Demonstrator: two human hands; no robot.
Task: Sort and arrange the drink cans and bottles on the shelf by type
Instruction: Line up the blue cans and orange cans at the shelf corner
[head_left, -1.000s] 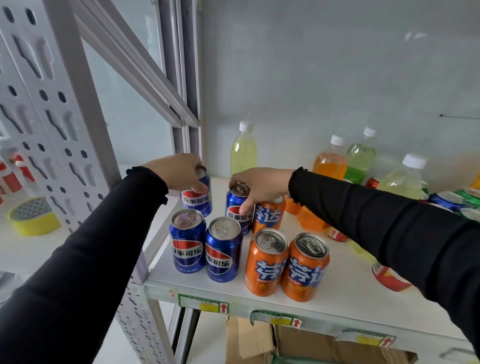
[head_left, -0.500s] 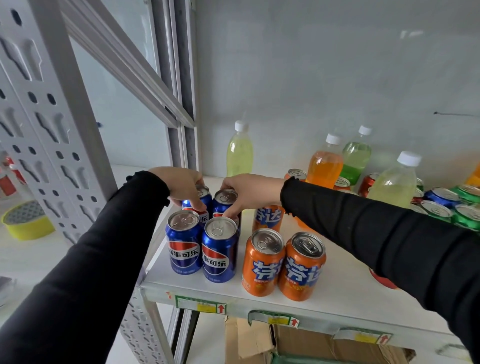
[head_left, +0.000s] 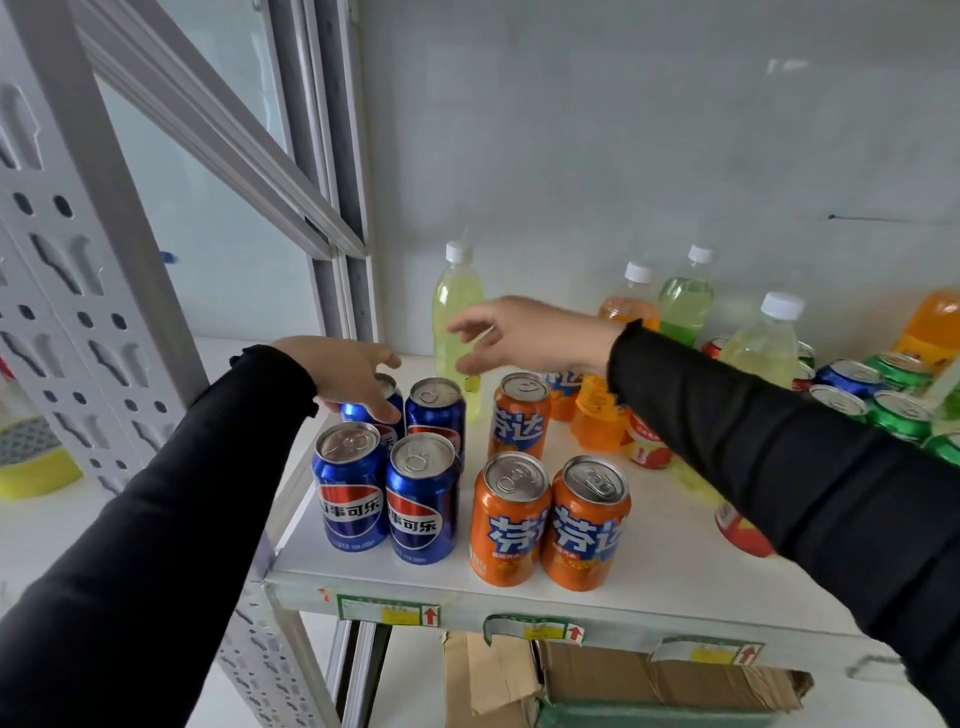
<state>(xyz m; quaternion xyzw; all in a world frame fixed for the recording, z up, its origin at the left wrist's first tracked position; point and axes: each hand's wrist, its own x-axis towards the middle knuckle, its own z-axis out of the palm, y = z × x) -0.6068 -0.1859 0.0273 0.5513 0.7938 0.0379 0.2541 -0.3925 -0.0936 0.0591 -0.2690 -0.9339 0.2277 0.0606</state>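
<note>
Left hand (head_left: 348, 371) rests over rear-left blue can (head_left: 387, 400), fingers relaxed. Right hand (head_left: 524, 332) hovers spread, empty, before yellow bottle (head_left: 457, 306) on shelf (head_left: 665, 545).

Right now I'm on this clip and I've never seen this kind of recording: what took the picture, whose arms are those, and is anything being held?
There is no robot. A person wears a wide-angle camera on the head, looking forward and down, so the two black-sleeved arms are their own.

They are sorting drinks on a white shelf. At the front left stand four blue Pepsi cans in a square. Beside them are three orange Fanta cans, two in front and one behind. Further back are pale yellow, orange and green bottles, such as the yellow bottle. On the right is an unsorted cluster of green cans, blue cans and red ones.

The left hand rests on the rear-left Pepsi can, fingers relaxed. The right hand hovers open in front of the yellow bottle and holds nothing.
</note>
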